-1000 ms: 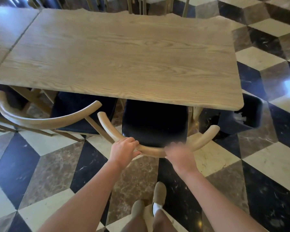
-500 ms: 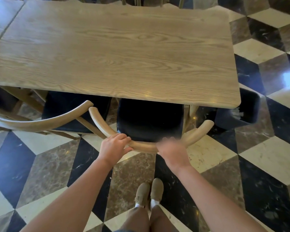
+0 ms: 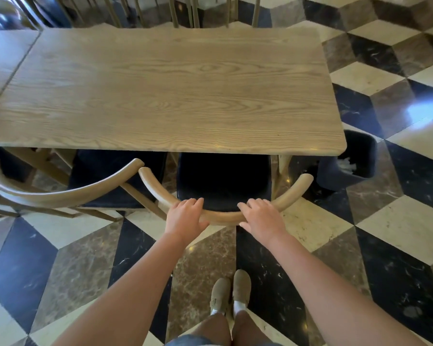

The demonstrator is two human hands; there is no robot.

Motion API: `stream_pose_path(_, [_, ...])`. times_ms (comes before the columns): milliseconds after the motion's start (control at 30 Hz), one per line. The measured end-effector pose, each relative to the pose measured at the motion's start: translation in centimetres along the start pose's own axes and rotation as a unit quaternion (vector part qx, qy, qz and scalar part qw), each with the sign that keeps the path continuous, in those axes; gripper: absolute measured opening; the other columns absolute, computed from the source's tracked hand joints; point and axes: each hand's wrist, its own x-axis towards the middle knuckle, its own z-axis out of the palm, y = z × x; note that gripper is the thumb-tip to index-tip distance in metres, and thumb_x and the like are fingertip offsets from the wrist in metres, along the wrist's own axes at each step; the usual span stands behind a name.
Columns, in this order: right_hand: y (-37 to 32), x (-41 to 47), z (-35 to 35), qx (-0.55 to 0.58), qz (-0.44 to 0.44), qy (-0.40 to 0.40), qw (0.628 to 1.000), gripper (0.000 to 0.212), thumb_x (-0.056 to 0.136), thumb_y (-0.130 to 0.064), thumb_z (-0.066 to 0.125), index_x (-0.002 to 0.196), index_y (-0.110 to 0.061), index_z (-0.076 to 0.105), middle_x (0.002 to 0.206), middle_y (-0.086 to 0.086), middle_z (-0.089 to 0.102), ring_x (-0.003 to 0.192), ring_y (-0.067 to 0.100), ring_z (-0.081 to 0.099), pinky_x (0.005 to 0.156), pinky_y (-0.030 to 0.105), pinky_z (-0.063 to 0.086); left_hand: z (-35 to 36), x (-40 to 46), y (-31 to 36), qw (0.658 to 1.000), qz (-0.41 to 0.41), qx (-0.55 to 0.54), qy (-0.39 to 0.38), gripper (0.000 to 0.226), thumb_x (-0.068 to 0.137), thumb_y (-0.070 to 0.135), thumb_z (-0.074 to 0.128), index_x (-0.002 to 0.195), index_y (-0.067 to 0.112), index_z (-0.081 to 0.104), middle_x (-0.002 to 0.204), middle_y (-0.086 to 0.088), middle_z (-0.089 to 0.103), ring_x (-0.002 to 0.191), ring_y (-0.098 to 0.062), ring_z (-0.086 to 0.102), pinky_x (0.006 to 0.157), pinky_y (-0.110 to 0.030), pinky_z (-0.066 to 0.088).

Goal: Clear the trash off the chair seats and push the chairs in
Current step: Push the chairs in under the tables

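Observation:
A wooden chair with a curved backrest (image 3: 225, 216) and a dark seat (image 3: 223, 178) stands at the near edge of the wooden table (image 3: 160, 91), its seat partly under the tabletop. My left hand (image 3: 184, 216) grips the backrest left of centre, thumb under the rail. My right hand (image 3: 260, 217) rests on the backrest right of centre with fingers laid over the rail. No trash shows on the visible part of the seat. A second chair (image 3: 60, 193) with a dark seat (image 3: 105, 176) stands to the left, also partly under the table.
A dark bin (image 3: 353, 161) holding white paper stands on the floor by the table's right corner. More chair backs (image 3: 185, 11) line the table's far side. Another table (image 3: 0, 58) joins on the left. Chequered marble floor (image 3: 398, 221) lies to the right and behind.
The chair has slid a little further under the table. My right hand, blurred and moving before, now lies still on the backrest. My left hand has kept its hold.

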Motion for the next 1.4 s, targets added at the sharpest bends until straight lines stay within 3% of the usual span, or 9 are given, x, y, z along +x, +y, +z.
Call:
stream_pose_path(67, [0.0, -0.8, -1.2, -0.006, 0.012, 0.024, 1.000, 0.036, 0.089, -0.032, 0.057, 0.119, -0.013, 0.055, 0.108, 0.008, 0.061, 0.102, 0.026, 0.055, 0.096, 0.039, 0.042, -1.2, 0.1, 1.1, 1.000, 0.020, 0.003, 0.013, 0.052, 0.087, 0.041, 0.054, 0.130, 0.015, 0.045, 0.124, -0.001, 0.057, 0.117, -0.021, 0.050, 0.096, -0.033, 0.039])
stream_pose_path(267, [2.2, -4.5, -7.0, -0.012, 0.086, 0.102, 0.991, 0.027, 0.088, -0.029, 0.056, 0.110, -0.014, 0.061, 0.102, 0.007, 0.062, 0.097, 0.025, 0.057, 0.084, 0.038, 0.045, -6.2, 1.0, 6.9, 0.991, 0.109, 0.021, 0.072, 0.038, 0.092, 0.045, 0.044, 0.113, 0.017, 0.058, 0.105, 0.000, 0.063, 0.100, -0.020, 0.059, 0.084, -0.034, 0.045])
stream_pose_path(400, [6.1, -8.1, -9.4, -0.010, 0.148, 0.138, 0.979, 0.028, 0.089, -0.029, 0.052, 0.110, -0.012, 0.059, 0.106, 0.009, 0.061, 0.102, 0.027, 0.055, 0.085, 0.039, 0.043, -8.6, 2.5, 12.1, 0.980, 0.177, 0.038, 0.082, 0.039, 0.093, 0.045, 0.041, 0.114, 0.017, 0.058, 0.106, 0.000, 0.064, 0.099, -0.019, 0.059, 0.084, -0.033, 0.046])
stream_pose_path(567, [12.1, -13.4, -10.6, 0.000, 0.208, 0.151, 0.966, 0.034, 0.092, -0.035, 0.048, 0.119, -0.015, 0.055, 0.117, 0.009, 0.058, 0.111, 0.026, 0.052, 0.094, 0.040, 0.043, -10.7, 3.5, 21.4, 0.969, 0.230, 0.033, 0.081, 0.036, 0.095, 0.040, 0.037, 0.108, 0.014, 0.060, 0.105, -0.003, 0.063, 0.098, -0.023, 0.059, 0.078, -0.033, 0.043])
stream_pose_path(733, [20.2, -20.0, -10.4, -0.007, 0.257, 0.173, 0.951, 0.030, 0.090, -0.038, 0.050, 0.110, -0.017, 0.057, 0.108, 0.007, 0.061, 0.105, 0.024, 0.055, 0.087, 0.036, 0.043, -9.3, 4.9, 32.4, 0.961, 0.264, 0.047, 0.068, 0.034, 0.093, 0.042, 0.039, 0.110, 0.017, 0.057, 0.112, -0.002, 0.061, 0.105, -0.022, 0.056, 0.083, -0.035, 0.044])
stream_pose_path(833, [25.4, -24.1, -10.6, -0.005, 0.282, 0.181, 0.942, 0.029, 0.090, -0.038, 0.052, 0.110, -0.018, 0.059, 0.108, 0.005, 0.063, 0.102, 0.022, 0.055, 0.084, 0.034, 0.044, -8.0, 5.3, 39.0, 0.960, 0.267, 0.043, 0.071, 0.035, 0.093, 0.043, 0.041, 0.113, 0.020, 0.056, 0.113, 0.000, 0.061, 0.106, -0.021, 0.056, 0.085, -0.035, 0.043])
stream_pose_path(1067, [37.3, -31.0, -11.2, 0.009, 0.300, 0.175, 0.938, 0.034, 0.091, -0.039, 0.050, 0.118, -0.019, 0.056, 0.116, 0.004, 0.062, 0.108, 0.021, 0.054, 0.092, 0.035, 0.043, -5.7, 6.1, 51.7, 0.968, 0.239, 0.010, 0.080, 0.041, 0.093, 0.043, 0.043, 0.128, 0.021, 0.048, 0.126, 0.001, 0.057, 0.115, -0.017, 0.052, 0.097, -0.033, 0.043])
stream_pose_path(1400, [51.4, -29.6, -11.6, 0.024, 0.291, 0.172, 0.941, 0.041, 0.092, -0.040, 0.047, 0.128, -0.020, 0.049, 0.126, 0.004, 0.056, 0.115, 0.021, 0.050, 0.098, 0.036, 0.039, -5.4, 15.2, 62.4, 0.974, 0.214, 0.014, 0.069, 0.047, 0.093, 0.046, 0.042, 0.135, 0.024, 0.042, 0.137, 0.003, 0.050, 0.126, -0.016, 0.045, 0.105, -0.034, 0.035])
